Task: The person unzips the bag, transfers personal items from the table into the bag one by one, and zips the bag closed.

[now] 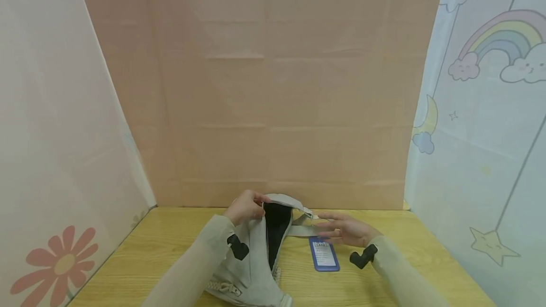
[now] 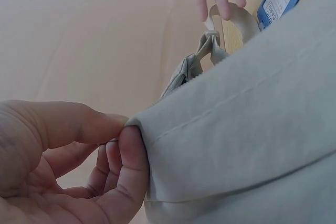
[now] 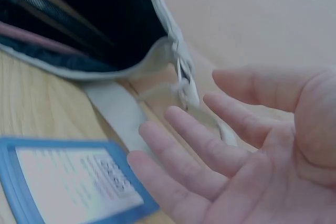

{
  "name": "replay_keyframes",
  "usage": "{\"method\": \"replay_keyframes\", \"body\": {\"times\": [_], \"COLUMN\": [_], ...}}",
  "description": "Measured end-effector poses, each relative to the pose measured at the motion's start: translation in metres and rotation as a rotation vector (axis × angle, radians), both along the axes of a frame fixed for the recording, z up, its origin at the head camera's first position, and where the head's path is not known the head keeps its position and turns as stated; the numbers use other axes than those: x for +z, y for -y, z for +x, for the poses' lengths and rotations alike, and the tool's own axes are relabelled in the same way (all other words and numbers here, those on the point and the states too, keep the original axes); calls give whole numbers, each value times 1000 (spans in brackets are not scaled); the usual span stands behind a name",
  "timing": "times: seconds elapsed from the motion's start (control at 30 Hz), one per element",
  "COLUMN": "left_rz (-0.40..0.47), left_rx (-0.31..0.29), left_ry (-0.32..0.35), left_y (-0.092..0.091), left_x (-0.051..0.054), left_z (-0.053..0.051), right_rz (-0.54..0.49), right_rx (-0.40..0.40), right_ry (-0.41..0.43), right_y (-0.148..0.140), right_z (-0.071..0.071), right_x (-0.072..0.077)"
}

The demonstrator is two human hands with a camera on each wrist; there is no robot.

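Note:
A pale grey sling bag [image 1: 249, 255] lies on the table with its main zip undone and its dark lining showing. My left hand [image 1: 245, 206] pinches the fabric at the far edge of the bag's opening between thumb and fingers; the left wrist view shows the fold of cloth [image 2: 157, 129] held there. My right hand [image 1: 347, 230] is spread beside the bag's strap [image 1: 302, 231], fingers apart and palm bare. Near that hand lies a blue card holder [image 1: 324, 254] with a white printed card. Inside the bag, a dark ridged item [image 3: 47, 6] and a pinkish strip [image 3: 39, 39] are partly visible.
The wooden table [image 1: 141, 255] carries everything. Behind it rises a brown paper-like backdrop [image 1: 273, 108]. White printed curtains stand at the left [image 1: 64, 108] and right [image 1: 482, 131], closing in the table's sides.

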State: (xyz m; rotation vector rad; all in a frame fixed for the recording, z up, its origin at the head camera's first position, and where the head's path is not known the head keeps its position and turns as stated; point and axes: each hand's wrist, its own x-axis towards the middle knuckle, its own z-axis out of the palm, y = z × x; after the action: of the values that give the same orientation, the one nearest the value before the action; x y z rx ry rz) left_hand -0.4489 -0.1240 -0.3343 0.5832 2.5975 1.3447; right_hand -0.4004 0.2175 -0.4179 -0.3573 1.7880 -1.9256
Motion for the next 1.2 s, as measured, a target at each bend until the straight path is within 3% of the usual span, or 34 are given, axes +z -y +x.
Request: {"method": "replay_keyframes", "body": {"times": [0.53, 0.7, 0.83, 1.07, 1.2], "left_rz": [-11, -7, -13, -20, -25], "left_rx": [-25, -36, -33, -29, -24], "left_ry": [2, 2, -11, -19, -18], "left_y": [4, 5, 5, 5, 6], "left_x": [-4, -5, -4, -5, -4], "left_z": [-13, -16, -15, -15, -14], "right_rz": [67, 110, 181, 352, 464], "right_rx": [-114, -186, -223, -201, -266], "right_ry": [80, 101, 83, 16, 13], "right_y": [-16, -12, -10, -2, 9], "right_z": [-5, -5, -4, -3, -1], "right_x": [-22, -27, -28, -23, -21]}}
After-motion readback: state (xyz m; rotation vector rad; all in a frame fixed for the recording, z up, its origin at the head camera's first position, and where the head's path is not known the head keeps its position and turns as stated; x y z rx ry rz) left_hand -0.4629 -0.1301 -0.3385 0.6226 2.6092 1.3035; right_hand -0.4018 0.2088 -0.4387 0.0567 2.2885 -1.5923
